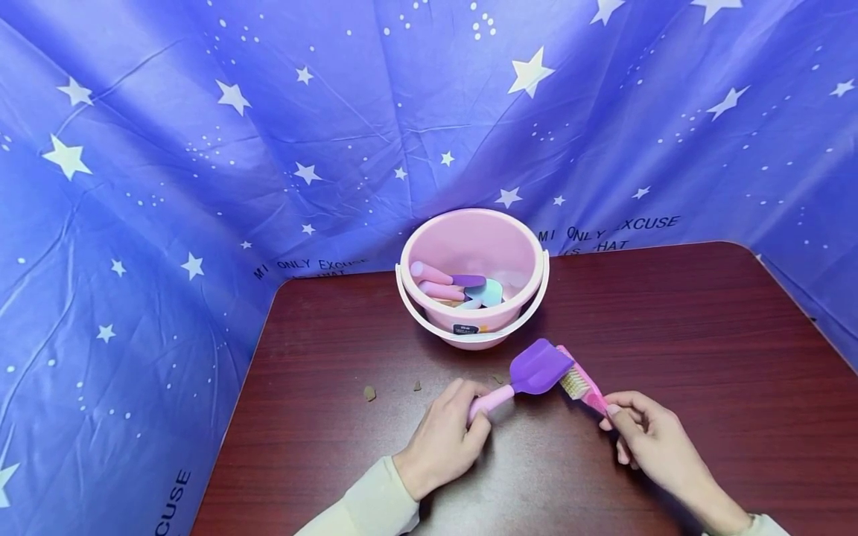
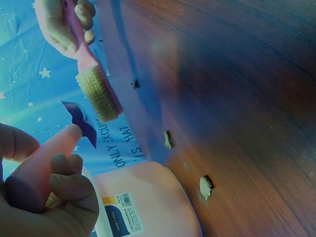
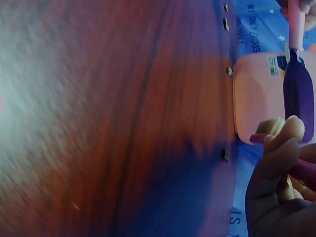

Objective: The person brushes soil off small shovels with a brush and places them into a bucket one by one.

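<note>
My left hand (image 1: pixel 445 439) grips the pink handle of a small shovel (image 1: pixel 539 366) with a purple blade, held above the table. In my right hand (image 1: pixel 660 447) is a pink brush (image 1: pixel 593 398), pinched by its handle between thumb and fingers. Its cream bristles (image 1: pixel 574 383) face the shovel's right edge; brush and blade overlap in the head view, and whether they touch I cannot tell. The left wrist view shows the brush (image 2: pixel 98 94) beyond the shovel's handle (image 2: pixel 47 163). Several small brownish flakes (image 2: pixel 206 186) lie on the tabletop, one of them (image 1: pixel 370 393) left of my left hand.
A pink bucket (image 1: pixel 496 242) with its white handle folded down stands behind the shovel. Inside are pink-handled tools (image 1: pixel 436 273), one with a purple blade, and a mint-coloured piece (image 1: pixel 492 292). The dark red table (image 1: pixel 704 320) ends at a blue star-patterned cloth (image 1: pixel 375 134).
</note>
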### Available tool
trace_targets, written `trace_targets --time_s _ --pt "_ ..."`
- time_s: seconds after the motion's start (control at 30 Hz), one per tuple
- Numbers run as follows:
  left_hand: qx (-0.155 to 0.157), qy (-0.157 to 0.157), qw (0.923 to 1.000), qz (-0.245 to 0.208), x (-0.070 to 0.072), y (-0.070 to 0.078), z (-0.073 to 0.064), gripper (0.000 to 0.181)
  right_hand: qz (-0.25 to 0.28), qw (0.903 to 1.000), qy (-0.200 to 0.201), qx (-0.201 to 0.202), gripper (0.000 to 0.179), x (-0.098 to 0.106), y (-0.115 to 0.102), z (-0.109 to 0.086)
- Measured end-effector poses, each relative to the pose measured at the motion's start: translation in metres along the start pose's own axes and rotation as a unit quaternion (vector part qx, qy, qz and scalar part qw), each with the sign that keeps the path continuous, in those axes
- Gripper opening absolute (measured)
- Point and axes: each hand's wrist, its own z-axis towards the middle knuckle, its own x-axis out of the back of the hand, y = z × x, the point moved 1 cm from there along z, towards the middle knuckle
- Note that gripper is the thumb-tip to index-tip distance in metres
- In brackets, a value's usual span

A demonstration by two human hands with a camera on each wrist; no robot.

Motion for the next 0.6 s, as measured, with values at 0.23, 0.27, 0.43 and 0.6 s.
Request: trace_targets --time_s 0.23,0.27,0.43,0.6 --pt "-0.003 0.0 1.0 0.002 0.001 0.001 0.001 0.021 0.024 0.998 -0.057 -0.011 0.017 -0.012 -0.01 -0.008" --pt "-0.002 -0.001 1.0 0.001 0.001 0.001 0.001 0.021 0.029 0.9975 -0.064 -0.01 0.017 -0.013 -0.011 -0.008" --pt "-0.002 -0.007 1.0 0.001 0.001 0.002 0.001 0.02 0.039 0.9959 -0.082 -0.001 0.016 -0.017 -0.014 -0.009" --pt "-0.002 -0.009 1.0 -0.001 0.001 0.002 0.0 0.02 0.037 0.9964 -0.076 0.003 0.017 -0.016 -0.014 -0.008"
